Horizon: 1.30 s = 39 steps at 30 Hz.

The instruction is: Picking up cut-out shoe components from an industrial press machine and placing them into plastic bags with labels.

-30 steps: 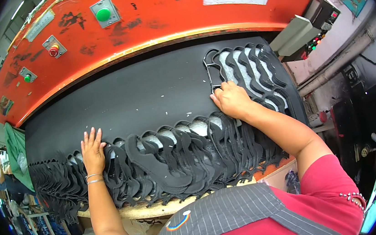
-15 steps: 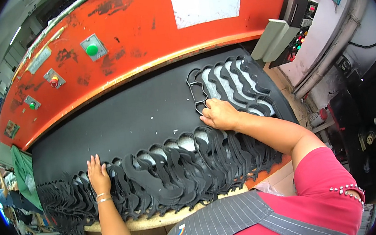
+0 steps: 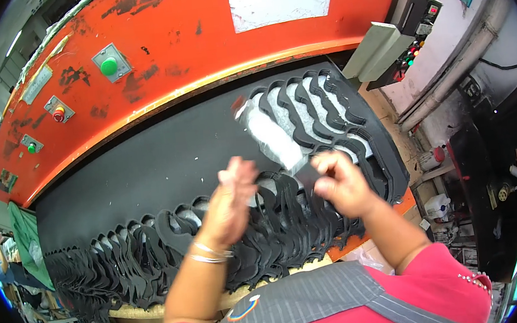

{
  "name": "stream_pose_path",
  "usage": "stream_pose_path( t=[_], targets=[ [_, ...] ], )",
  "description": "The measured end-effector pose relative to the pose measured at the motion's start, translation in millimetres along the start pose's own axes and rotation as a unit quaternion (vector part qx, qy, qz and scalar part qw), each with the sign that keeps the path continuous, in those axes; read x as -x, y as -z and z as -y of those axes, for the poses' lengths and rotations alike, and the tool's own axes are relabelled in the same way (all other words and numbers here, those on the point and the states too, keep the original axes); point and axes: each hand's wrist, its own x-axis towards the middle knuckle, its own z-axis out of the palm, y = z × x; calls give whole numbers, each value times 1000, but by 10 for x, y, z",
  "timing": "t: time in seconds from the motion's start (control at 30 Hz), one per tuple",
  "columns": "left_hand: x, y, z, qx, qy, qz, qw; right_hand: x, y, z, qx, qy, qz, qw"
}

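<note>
Your right hand (image 3: 346, 185) pinches the dark end (image 3: 308, 176) of a blurred pale piece (image 3: 273, 137), which extends toward ten o'clock—axis eleven-to-five. Your left hand (image 3: 228, 205), fingers extended, stands farther off, at the piece's seven o'clock.

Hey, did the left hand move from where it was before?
Yes. The left hand went to the right: it was below the biggest green button before, and now it is well right of that button.
</note>
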Motion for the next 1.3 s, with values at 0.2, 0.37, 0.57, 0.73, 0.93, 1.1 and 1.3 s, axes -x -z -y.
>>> stream_pose_path(
  t=[0.2, 0.37, 0.57, 0.73, 0.93, 1.1, 1.3],
  targets=[
    [205, -668, 429, 125, -27, -34, 991, 381, -289, 437, 142, -103, 141, 974],
    [396, -695, 417, 1, -93, 42, 995, 557, -277, 424, 152, -50, 151, 976],
    [581, -561, 230, -249, -60, 32, 966, 550, -394, 405, 103, -81, 234, 963],
    [755, -101, -292, -490, -56, -138, 859, 344, -476, 489, 236, 16, 253, 938],
    [1551, 1001, -548, 44, -187, -288, 938, -316, -376, 263, 294, -43, 228, 927],
    [1313, 1149, 67, -306, -56, -394, 865, -1250, -726, -82, 452, -178, 237, 841],
    [1174, 1081, -69, -649, -183, -468, 572, -1340, -818, -646, 458, -181, 176, 852]
  ],
)
